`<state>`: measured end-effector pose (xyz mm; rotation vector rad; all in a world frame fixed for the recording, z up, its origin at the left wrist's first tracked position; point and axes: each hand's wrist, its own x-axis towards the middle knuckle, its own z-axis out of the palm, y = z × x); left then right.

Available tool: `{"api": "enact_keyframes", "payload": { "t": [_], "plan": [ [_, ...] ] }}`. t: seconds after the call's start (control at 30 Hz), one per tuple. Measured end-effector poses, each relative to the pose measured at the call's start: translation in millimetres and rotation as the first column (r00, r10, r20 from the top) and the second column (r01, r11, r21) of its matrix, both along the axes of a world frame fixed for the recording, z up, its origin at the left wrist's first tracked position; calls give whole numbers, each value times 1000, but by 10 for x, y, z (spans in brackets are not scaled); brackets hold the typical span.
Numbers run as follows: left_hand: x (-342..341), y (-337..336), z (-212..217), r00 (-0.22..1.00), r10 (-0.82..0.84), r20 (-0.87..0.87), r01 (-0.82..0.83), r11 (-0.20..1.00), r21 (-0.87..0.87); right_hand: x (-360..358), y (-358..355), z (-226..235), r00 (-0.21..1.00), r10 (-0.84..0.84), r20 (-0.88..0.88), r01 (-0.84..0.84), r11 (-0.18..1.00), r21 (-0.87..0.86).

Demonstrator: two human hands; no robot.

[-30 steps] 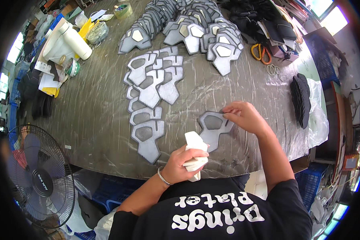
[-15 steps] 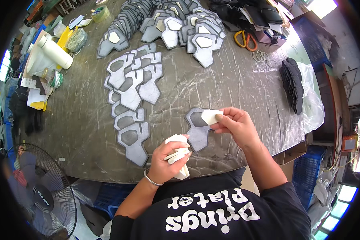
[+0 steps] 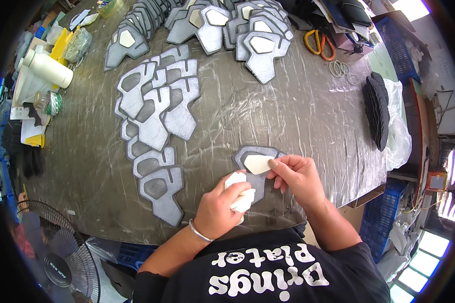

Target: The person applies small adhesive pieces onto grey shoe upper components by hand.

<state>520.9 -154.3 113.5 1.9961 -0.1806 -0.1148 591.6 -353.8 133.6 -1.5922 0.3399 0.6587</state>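
Between the thumb and fingers of my right hand is a flat cream-white pad with angled sides. It lies over the darker recessed area of a grey cut piece on the table; whether it touches all round I cannot tell. My left hand is closed around several similar white pads, just beside that grey piece and partly covering it. Left of my hands, a row of overlapping grey pieces has bare dark recesses. Farther off, grey pieces in stacks carry white pads in their recesses.
Scissors with orange and yellow handles and pale rings lie at the far right. Nearer are a black padded stack and clear plastic. A white bottle lies at left; a fan stands below.
My right hand has brought the white pad left and down, over the grey piece's recess. My left hand has come closer with its pads. The whole view has shifted somewhat.
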Motion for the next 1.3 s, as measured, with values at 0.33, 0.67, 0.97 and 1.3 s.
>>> {"api": "enact_keyframes", "payload": {
  "t": [0.33,0.67,0.97,1.3],
  "plan": [
    [23,42,-22,999,-31,-37,29,998,-48,-13,153,-30,999,-27,25,30,985,-167],
    [36,53,-17,999,-27,29,29,997,-73,-49,202,-53,996,-39,79,58,966,-250],
    [70,8,-27,997,-80,14,80,997,-3,-67,188,-85,993,-30,110,59,961,-270],
    [98,-32,-4,998,-53,30,51,996,68,63,125,-9,947,234,220,-88,848,-523]
  ]
}}
